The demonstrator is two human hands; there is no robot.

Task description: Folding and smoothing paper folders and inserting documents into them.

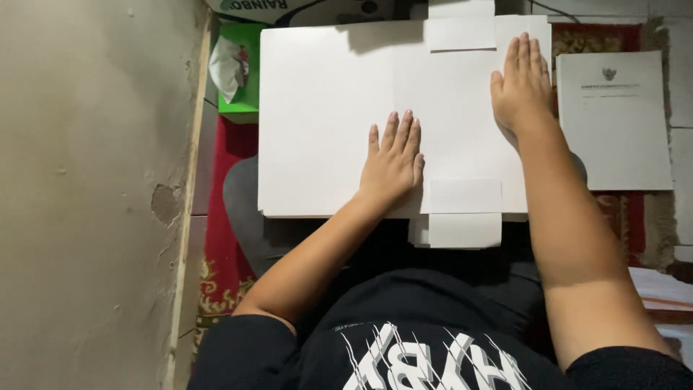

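A large white sheet of card (325,108) lies flat over my lap, with a vertical crease near its middle. My left hand (393,159) presses flat on it beside the crease, fingers together. My right hand (521,83) lies flat near the card's far right corner. A narrow white strip (464,213) runs under or across the card, showing at the near edge and at the far edge (460,25). Neither hand grips anything.
A plastered wall (94,195) stands close on the left. A green tissue box (242,68) sits at the far left of the card. A white printed document (613,119) lies to the right on a red patterned rug (224,260).
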